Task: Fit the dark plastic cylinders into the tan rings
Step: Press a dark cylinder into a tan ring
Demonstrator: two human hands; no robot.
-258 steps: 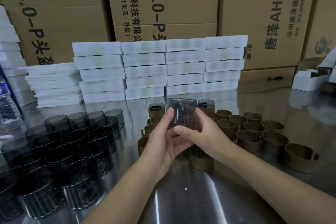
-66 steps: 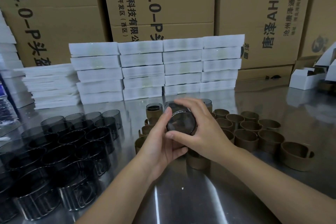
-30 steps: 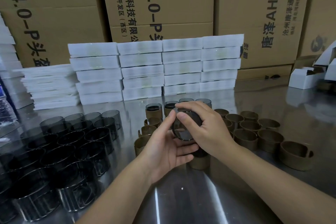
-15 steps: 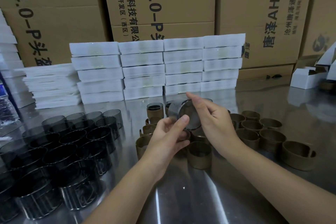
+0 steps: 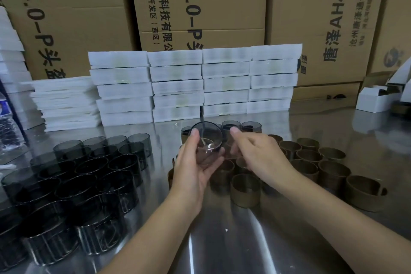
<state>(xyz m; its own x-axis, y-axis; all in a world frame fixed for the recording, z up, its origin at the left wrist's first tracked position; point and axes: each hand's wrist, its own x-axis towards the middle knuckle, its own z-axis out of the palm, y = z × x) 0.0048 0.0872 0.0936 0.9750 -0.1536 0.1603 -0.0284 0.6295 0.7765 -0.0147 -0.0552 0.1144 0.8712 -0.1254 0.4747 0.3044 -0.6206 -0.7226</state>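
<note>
— Grip status?

— Holding one dark cylinder (image 5: 208, 140) in the left grip (image 5: 193, 167), tilted, mouth to camera, clear of the worktop (image 5: 222, 240). Let go with the right grip (image 5: 253, 153) half a second back; empty now, fingers loosely curled, just above the tan rings (image 5: 244, 187).

— Bearing on the task?

— Judged a handover: bare, not yet ringed. Probably reaching for a ring next.

The left hand (image 5: 195, 169) covered the lower part of the cylinder (image 5: 208, 140) it gripped, and both hands hid parts of the tan rings (image 5: 244, 187). The fingertips of the right hand (image 5: 255, 155) curled out of sight, so whether they held anything could not be told. The picture's edges cut off the cardboard boxes (image 5: 200, 6) and the bottle (image 5: 6, 122).
</note>
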